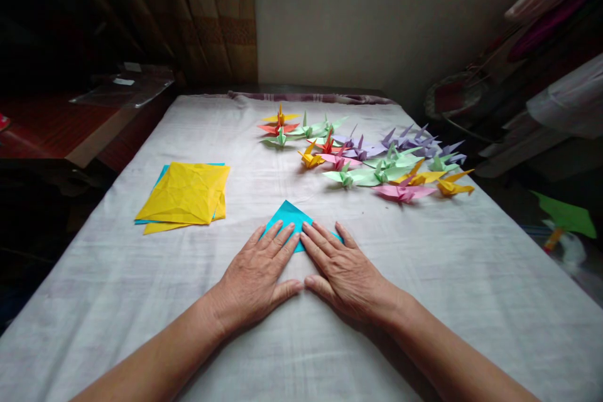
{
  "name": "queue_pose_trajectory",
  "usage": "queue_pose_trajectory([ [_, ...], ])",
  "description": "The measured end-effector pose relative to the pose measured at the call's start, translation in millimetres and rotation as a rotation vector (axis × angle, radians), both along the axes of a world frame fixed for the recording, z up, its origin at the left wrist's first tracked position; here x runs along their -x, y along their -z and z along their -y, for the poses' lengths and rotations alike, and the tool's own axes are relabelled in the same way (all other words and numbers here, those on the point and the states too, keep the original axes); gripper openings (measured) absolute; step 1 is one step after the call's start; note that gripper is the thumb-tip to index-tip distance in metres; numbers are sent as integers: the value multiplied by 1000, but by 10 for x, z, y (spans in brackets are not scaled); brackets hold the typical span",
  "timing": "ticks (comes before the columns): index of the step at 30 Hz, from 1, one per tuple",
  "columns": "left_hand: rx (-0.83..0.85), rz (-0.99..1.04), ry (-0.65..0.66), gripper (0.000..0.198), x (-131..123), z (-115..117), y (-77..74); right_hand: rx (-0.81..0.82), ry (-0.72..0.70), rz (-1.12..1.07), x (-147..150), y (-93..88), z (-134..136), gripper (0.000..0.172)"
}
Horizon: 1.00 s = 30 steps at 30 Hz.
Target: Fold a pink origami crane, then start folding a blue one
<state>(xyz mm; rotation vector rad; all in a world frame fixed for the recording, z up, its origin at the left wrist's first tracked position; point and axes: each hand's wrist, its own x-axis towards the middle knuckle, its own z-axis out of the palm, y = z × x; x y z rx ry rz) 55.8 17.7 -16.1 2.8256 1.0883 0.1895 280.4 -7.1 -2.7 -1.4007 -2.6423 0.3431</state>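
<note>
A teal paper (pixel 289 214), folded into a triangle, lies on the white cloth (pixel 424 264) near the front middle. My left hand (pixel 257 276) lies flat on its left part, fingers stretched out. My right hand (pixel 339 270) lies flat on its right part, fingers also stretched out, thumbs nearly touching. Most of the teal paper is hidden under my fingers; only its far point shows.
A stack of yellow and blue paper sheets (pixel 186 195) lies to the left. Several folded paper cranes (pixel 377 160) in many colours are spread at the back right. A dark wooden table (pixel 56 125) stands at left, clutter and cloth at right.
</note>
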Motion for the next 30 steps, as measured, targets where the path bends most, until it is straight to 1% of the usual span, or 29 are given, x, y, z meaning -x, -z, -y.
queue_pose_trajectory([
  [4, 5, 30, -2, 73, 8, -4, 3, -10, 3, -30, -1, 16, 8, 65],
  [7, 6, 39, 2, 70, 5, 3, -10, -37, 43, -61, -18, 49, -15, 60],
  [10, -1, 68, -12, 59, -7, 24, -41, -108, 161, -157, -38, 62, -123, 49],
  [13, -9, 111, -13, 47, -5, 35, -71, -159, 304, -266, -6, 35, -277, 42],
  [14, -14, 130, -11, 44, 4, 29, -75, -164, 338, -270, 20, 21, -320, 42],
  [16, -37, 189, -40, 41, 42, -5, -71, -153, 357, -249, 85, -3, -373, 41],
  [18, -74, 268, -131, 45, 103, -66, -49, -138, 329, -245, 143, -7, -377, 33],
  [20, -100, 337, -250, 52, 171, -137, -16, -145, 284, -293, 175, 15, -348, 24],
  [23, -93, 347, -351, 53, 230, -207, 31, -199, 235, -384, 180, 76, -299, 19],
  [25, -78, 305, -373, 48, 228, -213, 47, -235, 200, -441, 181, 106, -286, 19],
  [27, -57, 284, -378, 45, 211, -201, 48, -262, 152, -513, 193, 114, -286, 24],
  [30, -4, 347, -392, 46, 199, -189, 22, -307, 91, -582, 218, 84, -281, 34],
])
